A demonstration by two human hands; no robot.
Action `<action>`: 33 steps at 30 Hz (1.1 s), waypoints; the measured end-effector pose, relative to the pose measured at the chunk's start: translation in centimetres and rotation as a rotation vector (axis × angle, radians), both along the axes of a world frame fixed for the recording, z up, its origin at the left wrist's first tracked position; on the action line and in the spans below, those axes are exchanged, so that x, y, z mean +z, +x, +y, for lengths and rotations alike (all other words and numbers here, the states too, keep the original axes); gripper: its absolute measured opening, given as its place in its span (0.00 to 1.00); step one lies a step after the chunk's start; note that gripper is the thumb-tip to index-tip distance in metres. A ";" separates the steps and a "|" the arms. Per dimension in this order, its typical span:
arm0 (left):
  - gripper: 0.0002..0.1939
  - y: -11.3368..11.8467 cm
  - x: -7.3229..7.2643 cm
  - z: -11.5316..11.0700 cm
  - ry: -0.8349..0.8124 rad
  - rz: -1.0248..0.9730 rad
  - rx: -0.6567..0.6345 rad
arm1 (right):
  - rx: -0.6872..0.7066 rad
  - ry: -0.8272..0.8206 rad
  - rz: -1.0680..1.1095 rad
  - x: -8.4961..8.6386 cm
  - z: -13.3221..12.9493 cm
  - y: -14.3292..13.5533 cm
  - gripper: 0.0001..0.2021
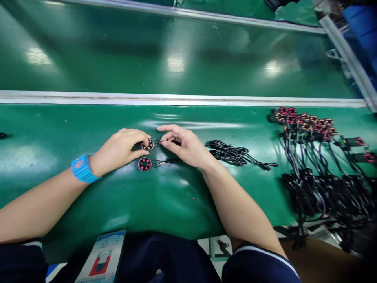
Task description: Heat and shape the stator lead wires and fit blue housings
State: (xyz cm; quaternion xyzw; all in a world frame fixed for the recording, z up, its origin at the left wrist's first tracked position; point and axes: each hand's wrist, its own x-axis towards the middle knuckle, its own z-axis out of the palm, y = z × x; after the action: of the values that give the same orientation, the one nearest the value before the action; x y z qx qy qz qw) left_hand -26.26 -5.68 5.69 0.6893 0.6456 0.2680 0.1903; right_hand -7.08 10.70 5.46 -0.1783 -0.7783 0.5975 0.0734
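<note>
Near the middle of the green bench, my left hand (120, 148) is closed on a small motor stator (147, 144) with copper-coloured windings, thumb and fingers at its rim. My right hand (188, 148) pinches the thin wires (158, 142) that run from this stator; its index finger is stretched out above them. Just below lies a second stator (145, 164) with red windings, its leads (163, 162) running right under my right hand. Folded black cables (231, 152) rest to the right of that hand, partly hidden by it.
At the right, many wound stators (309, 124) stand in a group, their black cables (324, 192) heaped toward the bench's front edge. A pale rail (182, 99) crosses behind my hands. A tiny scrap (194, 199) lies nearer me. A small black item (2, 135) is at far left.
</note>
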 end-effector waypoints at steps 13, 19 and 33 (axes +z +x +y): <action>0.09 1.2 0.5 0.3 0.012 -0.054 0.099 | -0.059 -0.154 -0.087 0.2 0.0 -0.3 0.30; 0.08 2.0 0.4 1.0 0.012 -0.039 0.131 | -0.048 -0.181 -0.081 0.5 0.0 -0.3 0.30; 0.08 1.9 0.6 0.7 0.086 0.009 0.138 | -0.068 -0.202 -0.041 0.3 -0.4 -0.4 0.27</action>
State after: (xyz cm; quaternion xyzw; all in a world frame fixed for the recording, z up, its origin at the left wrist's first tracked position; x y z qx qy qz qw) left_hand -24.36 -4.93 6.30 0.6517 0.6805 0.3049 0.1389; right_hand -7.51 10.34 5.72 -0.2234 -0.7090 0.6663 0.0592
